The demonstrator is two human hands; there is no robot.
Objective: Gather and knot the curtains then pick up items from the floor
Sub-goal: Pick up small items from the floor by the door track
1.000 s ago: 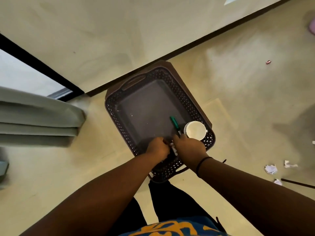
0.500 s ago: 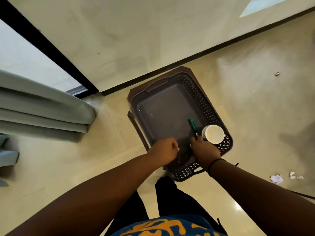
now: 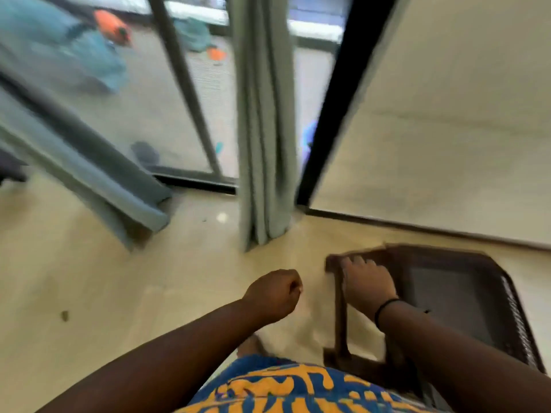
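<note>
A small dark scrap [image 3: 64,315] lies on the floor [image 3: 89,278] well left of the brown basket [image 3: 512,299], with a slanted grey-green curtain [image 3: 89,174] beyond it and a second curtain [image 3: 265,144] hanging straight in loose folds beside the black door frame [image 3: 334,108], its hem touching the floor just behind the basket's far left corner; neither curtain shows a knot in this view, though their upper parts are out of frame. The person's left hand [image 3: 275,295], just left of the basket, hangs free with its fingers [image 3: 293,286] curled together into a fist around nothing visible. The right hand [image 3: 365,283] rests on the basket's left rim, fingers [image 3: 356,260] spread apart across the top of the handle edge; whether they clamp it cannot be told through the blur. A second ago both hands were down inside the basket beside a green pen and a white cup; now the head has swung up toward the window, the left hand has come out, and the pen and cup are no longer in sight, the basket's visible floor being dark and smeared. Judging from that shift, the dropping-in step is done and the person is likely turning, basket in tow, toward more litter or the curtains
</note>
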